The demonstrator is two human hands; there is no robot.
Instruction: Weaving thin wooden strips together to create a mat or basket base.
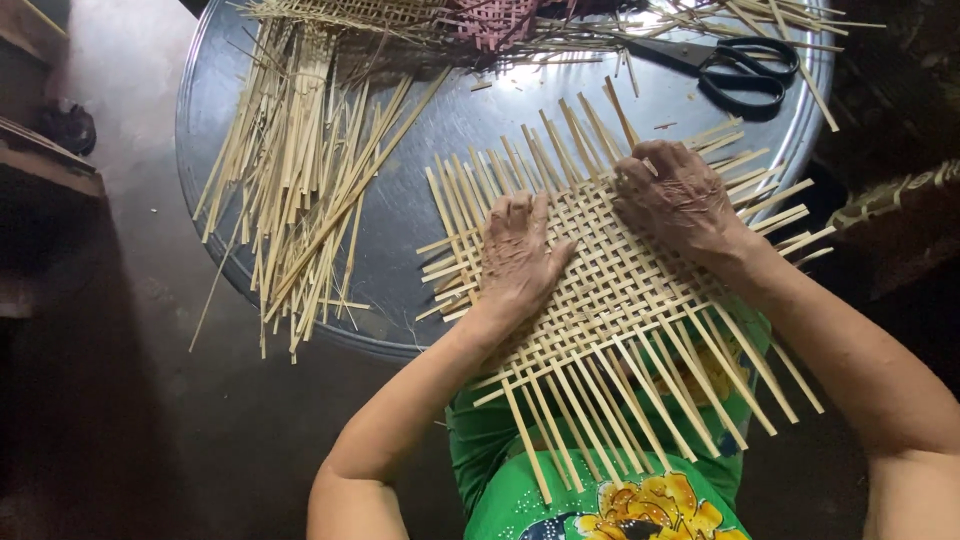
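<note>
Pressing flat, both hands lie open on the woven mat: left hand, right hand, gripping nothing.

Woven bamboo mat on round metal table: left hand flat on mat's left part, right hand pressing its far right edge. Loose strips left of mat; scissors beyond it.
</note>
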